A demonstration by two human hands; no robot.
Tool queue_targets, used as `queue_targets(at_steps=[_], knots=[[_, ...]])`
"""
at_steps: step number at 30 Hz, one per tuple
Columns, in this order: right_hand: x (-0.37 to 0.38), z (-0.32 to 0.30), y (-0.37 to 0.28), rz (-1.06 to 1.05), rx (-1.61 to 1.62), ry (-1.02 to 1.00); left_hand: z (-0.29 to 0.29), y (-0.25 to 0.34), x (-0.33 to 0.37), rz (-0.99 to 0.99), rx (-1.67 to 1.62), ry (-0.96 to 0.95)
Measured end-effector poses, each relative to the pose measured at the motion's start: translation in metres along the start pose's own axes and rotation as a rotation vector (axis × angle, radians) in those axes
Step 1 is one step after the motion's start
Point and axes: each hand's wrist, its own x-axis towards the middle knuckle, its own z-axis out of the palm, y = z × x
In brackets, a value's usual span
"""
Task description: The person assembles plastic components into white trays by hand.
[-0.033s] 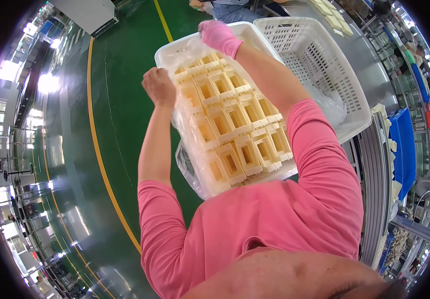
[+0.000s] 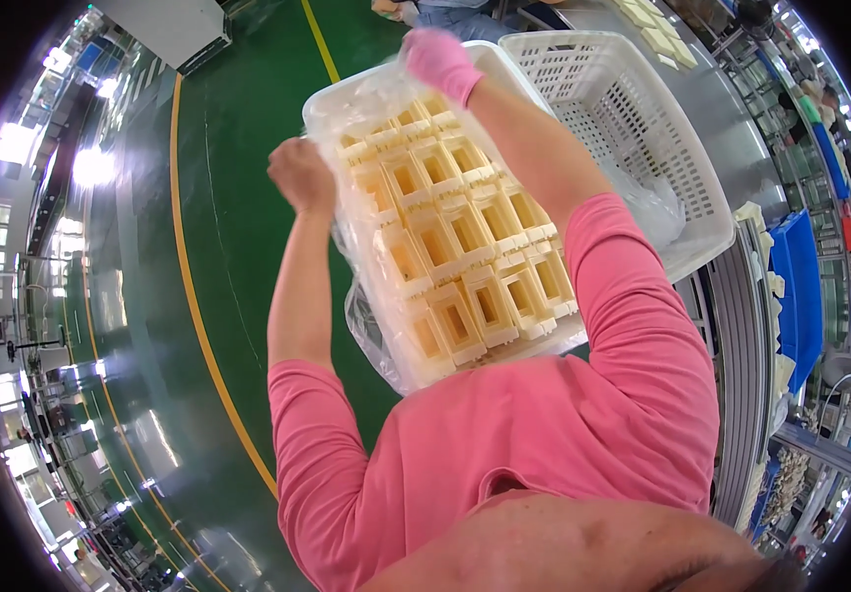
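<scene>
Rows of cream-coloured, frame-like plastic parts with rectangular openings stand in a white crate. A clear plastic bag lines the crate and hangs over its left side. My bare left hand is closed on the bag's edge, just outside the crate's far left side. In a pink glove, my right hand grips the bag at the crate's far end; it is slightly blurred. Part of the crate's near edge is hidden by my torso.
A white perforated basket holding crumpled clear plastic adjoins the crate on the right. Beyond it is a metal table with pale parts. A blue bin stands farther right. Another person's denim-clad part shows beyond the crate.
My left hand has moved slightly left, drawing the bag's edge outward. My right hand has shifted slightly away and to the right.
</scene>
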Motion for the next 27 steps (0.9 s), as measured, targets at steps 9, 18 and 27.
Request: queue_targets(at_steps=[9,18,27], knots=[[-0.017,-0.013,-0.051,-0.091,0.351,0.074,-0.026,0.014,0.023,-0.038,-0.180,-0.025],[-0.011,0.018,-0.084,-0.083,0.139,-0.396,-0.035,0.018,0.019,0.113,-0.127,0.023],[-0.017,0.029,-0.092,-0.083,0.259,-0.153,-0.012,0.054,-0.001,0.048,-0.161,-0.264]])
